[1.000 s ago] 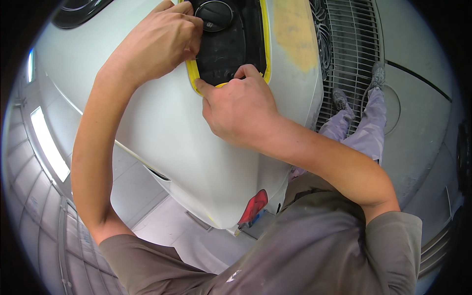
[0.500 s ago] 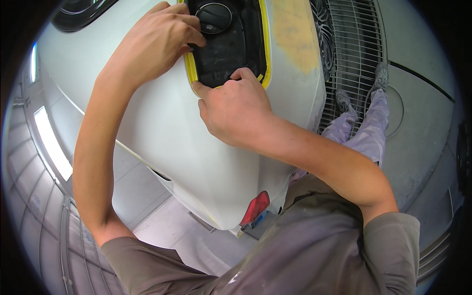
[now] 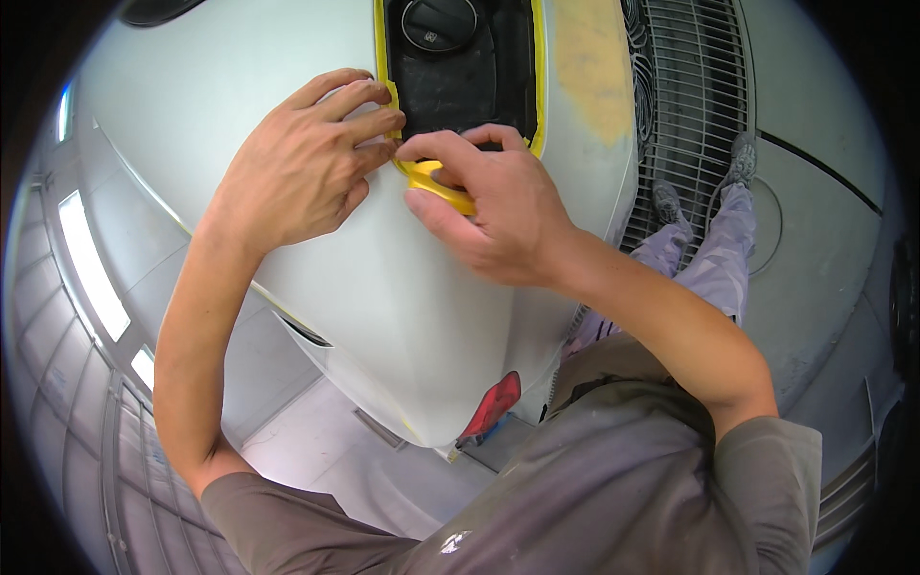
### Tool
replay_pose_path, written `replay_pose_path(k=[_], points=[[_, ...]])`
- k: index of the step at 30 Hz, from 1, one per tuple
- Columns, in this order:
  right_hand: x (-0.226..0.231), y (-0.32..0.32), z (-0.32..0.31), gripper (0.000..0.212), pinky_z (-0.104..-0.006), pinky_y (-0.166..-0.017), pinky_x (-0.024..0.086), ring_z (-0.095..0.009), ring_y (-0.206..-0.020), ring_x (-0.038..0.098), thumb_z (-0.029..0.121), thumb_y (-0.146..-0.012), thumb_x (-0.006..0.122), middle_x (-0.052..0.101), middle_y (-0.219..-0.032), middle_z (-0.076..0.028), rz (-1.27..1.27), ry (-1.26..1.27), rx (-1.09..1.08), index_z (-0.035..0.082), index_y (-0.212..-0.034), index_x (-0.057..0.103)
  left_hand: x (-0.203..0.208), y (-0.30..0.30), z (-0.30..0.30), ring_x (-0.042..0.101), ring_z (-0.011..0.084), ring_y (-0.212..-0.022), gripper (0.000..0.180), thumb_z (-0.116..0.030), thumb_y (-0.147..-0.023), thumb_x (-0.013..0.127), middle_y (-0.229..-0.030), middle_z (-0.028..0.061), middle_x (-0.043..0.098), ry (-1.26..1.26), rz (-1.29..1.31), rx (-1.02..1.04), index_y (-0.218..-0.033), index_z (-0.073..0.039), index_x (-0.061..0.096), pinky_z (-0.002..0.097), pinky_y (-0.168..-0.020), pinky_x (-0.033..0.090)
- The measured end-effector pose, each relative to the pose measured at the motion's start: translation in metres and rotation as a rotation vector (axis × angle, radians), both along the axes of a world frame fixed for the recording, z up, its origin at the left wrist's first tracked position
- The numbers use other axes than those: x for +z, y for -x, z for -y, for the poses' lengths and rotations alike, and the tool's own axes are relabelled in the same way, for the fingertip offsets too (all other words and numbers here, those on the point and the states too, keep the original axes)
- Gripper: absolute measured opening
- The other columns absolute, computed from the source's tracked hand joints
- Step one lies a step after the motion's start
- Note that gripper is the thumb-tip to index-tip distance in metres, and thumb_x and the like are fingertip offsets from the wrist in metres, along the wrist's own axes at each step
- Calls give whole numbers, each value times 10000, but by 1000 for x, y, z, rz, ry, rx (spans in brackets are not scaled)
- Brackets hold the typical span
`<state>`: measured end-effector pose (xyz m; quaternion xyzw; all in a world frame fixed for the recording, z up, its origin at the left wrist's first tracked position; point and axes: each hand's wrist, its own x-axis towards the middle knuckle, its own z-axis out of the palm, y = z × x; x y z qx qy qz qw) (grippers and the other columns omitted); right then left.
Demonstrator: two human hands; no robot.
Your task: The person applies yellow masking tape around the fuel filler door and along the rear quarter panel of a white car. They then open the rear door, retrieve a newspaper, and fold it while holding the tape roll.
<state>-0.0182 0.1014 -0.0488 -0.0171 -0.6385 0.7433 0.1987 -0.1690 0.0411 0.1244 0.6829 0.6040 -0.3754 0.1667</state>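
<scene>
Pale white painted car body panel [image 3: 383, 297] fills the centre. Slatted metal floor grating [image 3: 695, 105] off to its right. Set into the panel: black moulded recess [image 3: 465, 96], bright yellow tape edging [image 3: 540, 86] along its rim. Left hand [image 3: 302, 163]: fingers slightly apart, tips at edging's left run; can't tell if they're pinching it. Right hand [image 3: 513, 211]: at recess's lower edge, thumb and fingers together. Round black cap [image 3: 439, 24] inside recess, top end. Curved yellow piece [image 3: 448, 196]: clamped in right hand, just outside recess's lower-left corner.
</scene>
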Motion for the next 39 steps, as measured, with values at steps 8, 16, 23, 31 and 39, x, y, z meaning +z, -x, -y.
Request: replay_pose_path(k=[8,16,23,31,39], points=[[-5,-24,3,385,-443,-984,421,-294,-650,649,216,-984,627,653,-646,-92,88,-259,18,-19,-1285,670,-1,-1,3,550,223,-1312,359,-85,-779,662,-1267,-9,710,-37,34,50,-1100,-83,823,390,-1251,381],[-1,-13,-2,339,-452,-978,404,-274,-673,666,201,-960,626,702,-719,-117,64,-472,66,1,-1218,716,-4,-1,2,565,241,-1278,323,-68,-758,656,-1219,8,729,-73,60,84,-1035,-93,820,398,-1184,440],[-6,-12,-6,335,-455,-998,407,-247,-740,698,190,-943,647,725,-757,-101,56,-551,37,38,-1231,724,-9,-1,6,573,266,-1260,283,-62,-750,662,-1197,20,719,-107,100,96,-993,-87,803,417,-1164,456],[-12,-4,-4,194,-438,-988,391,-266,-654,663,186,-898,669,667,-635,-96,-60,-601,-58,34,-994,744,-9,-1,7,561,278,-1282,373,-1,-695,621,-1199,33,703,-91,112,137,-1004,-93,807,465,-1220,412],[-16,0,3,153,-430,-971,384,-287,-577,629,174,-890,650,625,-563,-106,-84,-586,-117,46,-855,727,-9,-5,8,586,268,-1226,299,-63,-738,665,-1180,32,706,-111,151,87,-999,-99,807,422,-1156,457]])
